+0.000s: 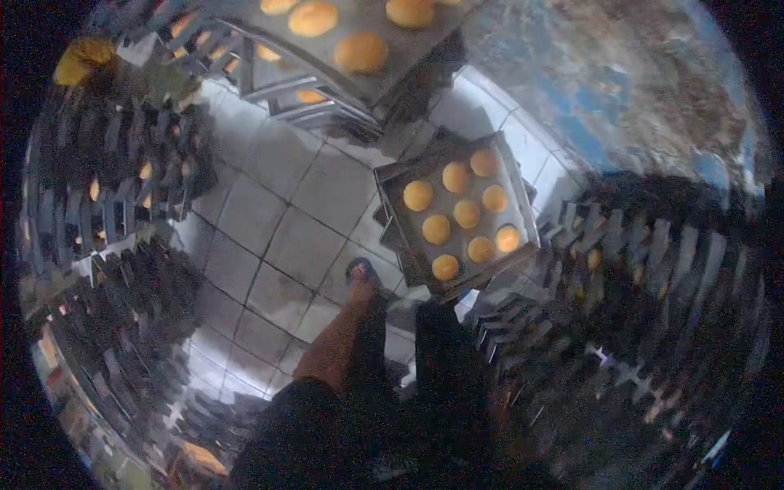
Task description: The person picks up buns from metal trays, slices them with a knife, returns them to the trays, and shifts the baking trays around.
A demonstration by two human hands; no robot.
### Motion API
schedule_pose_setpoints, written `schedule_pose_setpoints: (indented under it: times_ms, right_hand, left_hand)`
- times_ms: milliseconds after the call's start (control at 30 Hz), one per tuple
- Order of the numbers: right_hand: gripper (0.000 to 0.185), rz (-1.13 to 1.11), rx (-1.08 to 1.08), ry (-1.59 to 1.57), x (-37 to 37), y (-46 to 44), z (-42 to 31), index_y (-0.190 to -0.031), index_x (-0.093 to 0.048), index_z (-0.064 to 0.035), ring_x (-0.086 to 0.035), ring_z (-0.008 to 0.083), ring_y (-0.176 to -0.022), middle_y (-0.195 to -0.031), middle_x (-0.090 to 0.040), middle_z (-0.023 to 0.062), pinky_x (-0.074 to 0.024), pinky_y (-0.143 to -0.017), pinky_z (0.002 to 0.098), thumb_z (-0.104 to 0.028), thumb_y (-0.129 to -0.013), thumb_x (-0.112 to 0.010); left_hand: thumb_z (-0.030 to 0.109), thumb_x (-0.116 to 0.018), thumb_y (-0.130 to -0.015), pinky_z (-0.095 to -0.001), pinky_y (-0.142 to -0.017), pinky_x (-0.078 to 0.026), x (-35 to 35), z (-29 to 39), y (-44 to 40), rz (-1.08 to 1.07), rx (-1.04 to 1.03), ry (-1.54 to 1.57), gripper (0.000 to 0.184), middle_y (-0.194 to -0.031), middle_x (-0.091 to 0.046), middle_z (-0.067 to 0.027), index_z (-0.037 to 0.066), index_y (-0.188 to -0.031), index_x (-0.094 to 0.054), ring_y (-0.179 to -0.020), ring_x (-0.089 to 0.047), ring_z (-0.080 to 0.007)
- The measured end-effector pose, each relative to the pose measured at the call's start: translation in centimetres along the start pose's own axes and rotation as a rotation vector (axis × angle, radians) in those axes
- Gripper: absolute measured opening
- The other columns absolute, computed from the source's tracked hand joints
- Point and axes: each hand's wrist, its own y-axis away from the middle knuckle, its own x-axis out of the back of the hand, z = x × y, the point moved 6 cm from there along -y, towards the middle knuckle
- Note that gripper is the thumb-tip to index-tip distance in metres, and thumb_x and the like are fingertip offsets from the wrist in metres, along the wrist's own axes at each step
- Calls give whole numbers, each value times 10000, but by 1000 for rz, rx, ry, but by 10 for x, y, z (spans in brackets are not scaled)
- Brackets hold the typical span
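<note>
A dark tray [420,235] with several round golden buns [466,214] lies on top of other stacked trays, just beyond my legs. Below a dark sleeve at lower centre, a bare limb [328,347] that looks like my left forearm angles up towards a foot [359,271] on the floor. Its fingers cannot be made out, nor whether they touch anything. Faint skin shows in the dark at lower right, but no right hand can be seen.
At the top, another tray [331,61] of buns sits on a metal rack [306,106]. Dark racks of trays stand at left [122,163] and right [637,261]. Grey tiles [278,237] cover the floor. A worn blue and brown surface [604,90] fills the upper right.
</note>
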Motion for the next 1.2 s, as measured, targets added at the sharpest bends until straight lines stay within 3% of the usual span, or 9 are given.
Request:
schedule_pose_setpoints:
  times_ms: [100, 233, 467, 833, 900, 1000, 1067, 1133, 1200]
  right_hand:
    - [193, -50, -42, 81, -15, -23, 35, -1031, -612, -81, -552, 180, -700, -913, -598, 33, -421, -610, 339, -247, -949, -668]
    - [216, -81, -97, 167, -18, -46, 76, -1060, -600, -83, -551, 195, -732, -948, -589, 43, -414, -640, 353, -261, -952, -660]
    - [259, -109, -158, 268, -19, -90, 114, -1111, -579, -87, -550, 222, -787, -1011, -574, 61, -403, -694, 378, -286, -958, -646]
    - [331, -120, -101, 433, -10, -117, 103, -1190, -546, -92, -549, 263, -875, -1108, -550, 90, -386, -779, 417, -324, -968, -624]
    - [344, -120, -82, 463, -9, -118, 96, -1205, -540, -93, -548, 271, -891, -1126, -545, 95, -383, -794, 424, -331, -970, -620]
    - [364, -120, -53, 524, -4, -111, 85, -1227, -531, -94, -548, 282, -915, -1153, -539, 103, -378, -817, 434, -341, -973, -614]
    - [377, -131, -29, 552, -8, -111, 77, -1241, -525, -95, -548, 290, -931, -1170, -534, 108, -375, -833, 441, -348, -974, -610]
    - [391, -140, 0, 568, -12, -108, 72, -1256, -519, -96, -547, 298, -947, -1188, -530, 113, -372, -848, 448, -355, -976, -606]
    - [404, -147, 25, 586, -14, -107, 70, -1270, -513, -97, -547, 305, -963, -1206, -526, 118, -369, -864, 455, -362, -978, -602]
  left_hand:
    - [254, -554, -950, -519, -932, -528, -117, -44, -25, -404, 605, 373, 397, -1287, -621, -201, 166, -1334, -593, -1164, -622, -431]
    - [248, -563, -948, -508, -920, -536, -156, -61, -58, -422, 874, 616, 385, -1269, -630, -193, 138, -1315, -599, -1136, -634, -407]
    - [237, -578, -946, -488, -899, -550, -239, -65, -101, -260, 896, 883, 368, -1237, -645, -178, 89, -1281, -609, -1088, -654, -364]
    - [220, -602, -942, -456, -867, -572, -276, -75, -131, 80, 780, 1468, 354, -1188, -668, -155, 13, -1228, -626, -1012, -686, -298]
    - [217, -606, -941, -450, -861, -576, -285, -80, -128, 160, 780, 1452, 353, -1179, -673, -151, -1, -1218, -629, -999, -692, -286]
    - [202, -618, -928, -448, -842, -572, -301, -70, -126, -2, 920, 1253, 333, -1152, -675, -199, 24, -1209, -615, -982, -693, -344]
    - [197, -622, -923, -447, -835, -570, -271, -76, -126, -27, 971, 1188, 327, -1144, -676, -215, 33, -1206, -610, -976, -693, -363]
    - [167, -632, -898, -462, -857, -553, -181, -91, -133, -83, 849, 765, 344, -1130, -663, -248, 35, -1214, -600, -1008, -674, -410]
    - [168, -629, -897, -473, -881, -541, -214, -116, -114, 17, 841, 777, 369, -1151, -656, -248, 26, -1236, -592, -1041, -663, -412]
